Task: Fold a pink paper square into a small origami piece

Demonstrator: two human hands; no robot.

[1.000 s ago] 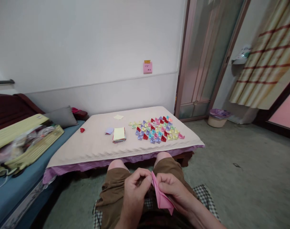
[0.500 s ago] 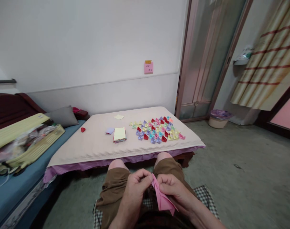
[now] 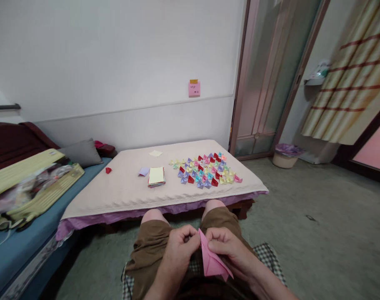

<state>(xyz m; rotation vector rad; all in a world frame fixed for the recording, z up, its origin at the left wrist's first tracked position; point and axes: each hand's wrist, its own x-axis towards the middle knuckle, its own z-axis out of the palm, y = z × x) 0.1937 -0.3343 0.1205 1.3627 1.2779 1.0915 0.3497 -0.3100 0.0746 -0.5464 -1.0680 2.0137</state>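
Note:
A partly folded pink origami paper is held above my lap, its narrow point upward and its wider end hanging down. My right hand pinches it along the right edge, thumb in front. At the upper tip, the thumb and fingers of my left hand are pinched together against the paper. Beyond my knees, a stack of square paper with a pale yellow top sheet lies on the covered table. Many small folded paper pieces in several colours are spread to its right.
A lilac paper, a pale yellow sheet and a red folded piece also lie on the cover. At left is a bed with an open yellow case. A waste bin stands by the sliding door.
The pink paper has turned slightly more upright between my hands. My left fingers have shifted a little at its tip; the things on the table have stayed put.

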